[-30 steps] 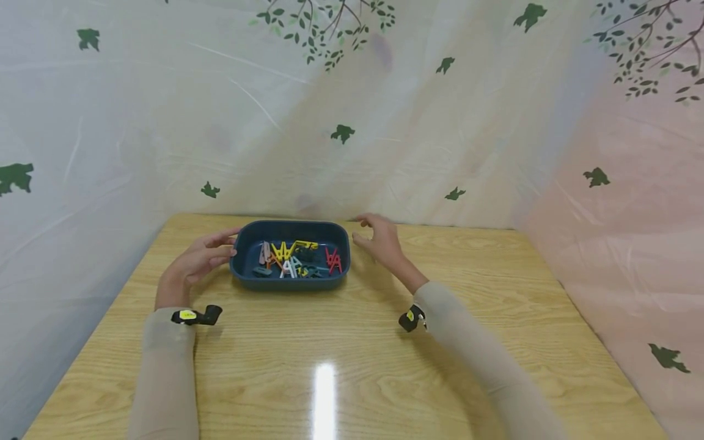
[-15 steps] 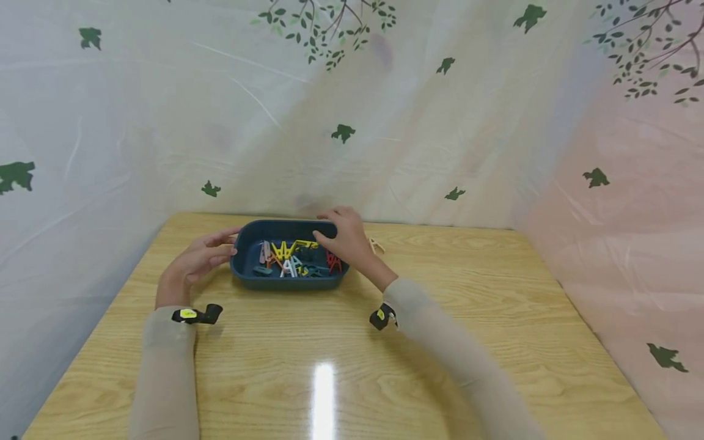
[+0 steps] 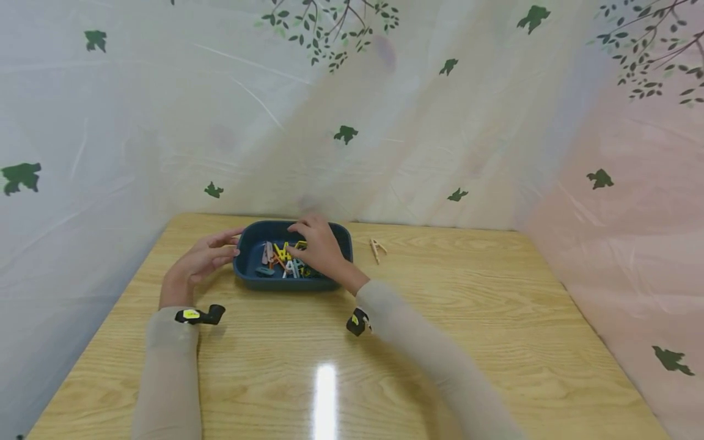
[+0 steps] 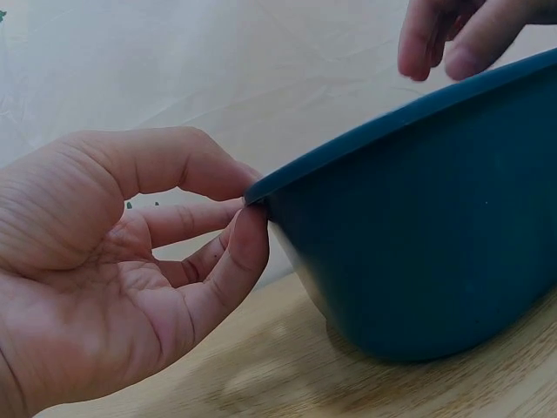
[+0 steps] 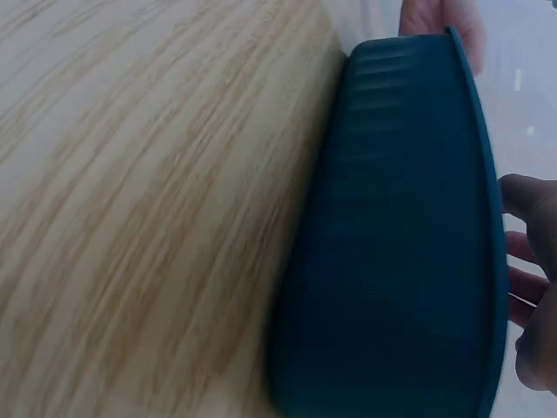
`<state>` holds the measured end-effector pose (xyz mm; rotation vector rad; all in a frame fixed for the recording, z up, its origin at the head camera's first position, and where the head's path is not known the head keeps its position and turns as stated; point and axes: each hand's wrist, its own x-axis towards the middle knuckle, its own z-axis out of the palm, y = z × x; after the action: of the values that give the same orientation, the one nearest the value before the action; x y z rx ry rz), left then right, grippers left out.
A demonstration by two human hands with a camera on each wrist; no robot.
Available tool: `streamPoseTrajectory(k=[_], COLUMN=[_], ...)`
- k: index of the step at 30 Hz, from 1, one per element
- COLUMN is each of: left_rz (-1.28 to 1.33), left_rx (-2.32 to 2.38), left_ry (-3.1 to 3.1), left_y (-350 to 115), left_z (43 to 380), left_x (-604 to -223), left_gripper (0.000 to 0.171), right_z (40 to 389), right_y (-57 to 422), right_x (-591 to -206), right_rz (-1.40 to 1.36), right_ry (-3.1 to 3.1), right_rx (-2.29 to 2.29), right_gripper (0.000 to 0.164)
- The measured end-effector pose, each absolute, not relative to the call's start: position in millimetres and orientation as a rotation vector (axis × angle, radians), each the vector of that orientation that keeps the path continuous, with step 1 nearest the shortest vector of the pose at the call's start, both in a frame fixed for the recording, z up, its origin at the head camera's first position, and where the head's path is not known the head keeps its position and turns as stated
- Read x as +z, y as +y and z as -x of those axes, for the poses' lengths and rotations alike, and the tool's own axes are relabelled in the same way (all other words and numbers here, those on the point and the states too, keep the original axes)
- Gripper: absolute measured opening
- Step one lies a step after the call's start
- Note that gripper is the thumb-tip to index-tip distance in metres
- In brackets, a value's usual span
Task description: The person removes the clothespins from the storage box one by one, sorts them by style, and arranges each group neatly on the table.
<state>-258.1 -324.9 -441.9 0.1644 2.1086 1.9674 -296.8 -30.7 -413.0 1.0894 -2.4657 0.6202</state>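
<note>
A dark blue tub (image 3: pixel 275 284) sits on a wooden table (image 3: pixel 264 348), near the table's back edge, with a jumble of small coloured clothes pegs inside it. The person's left hand (image 3: pixel 202 260) is at the tub's left end; the left wrist view shows it clamped on the rim, one digit on top and another fingertip tucked just under the lip. The right hand (image 3: pixel 320 247) is over the right half of the tub, its thumb and fingers apart and loosely bent, with the fingertips above the pegs; in the left wrist view they show higher than the rim and clear of it. Left of the right hand lie a pink peg (image 3: pixel 267 252) and a yellow peg (image 3: pixel 282 252), with an orange peg (image 3: pixel 278 261) just in front of them. A grey peg (image 3: pixel 264 271) rests near the front left corner, and a white peg (image 3: pixel 288 269) stands out close to the front wall. The right hand and wrist hide much of the tub's right side. Outside, on the table just to the right of the tub, lies a beige peg (image 3: pixel 375 247) with its legs spread. Behind the table hangs a pale cloth (image 3: pixel 396 171) with green birds and leafy branches.
</note>
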Motion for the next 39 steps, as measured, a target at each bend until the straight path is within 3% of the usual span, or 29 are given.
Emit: streamPoseTrajectory(k=[13,39], left_rz=[-0.149,-0.168], left_rx=[1.940,1.968], left_ry=[2.121,2.095], left_y=[-326,-325], left_z=[259,259], left_x=[-442,-444], left_gripper=[0.064,0.066], right_z=[295,290], right_y=[-56,-73], right_x=[-419,-429], right_rz=[-1.147,-1.068], right_ry=[-2.599,-2.622], right_rx=[0.513,0.271], right_gripper=[0.038,0.015])
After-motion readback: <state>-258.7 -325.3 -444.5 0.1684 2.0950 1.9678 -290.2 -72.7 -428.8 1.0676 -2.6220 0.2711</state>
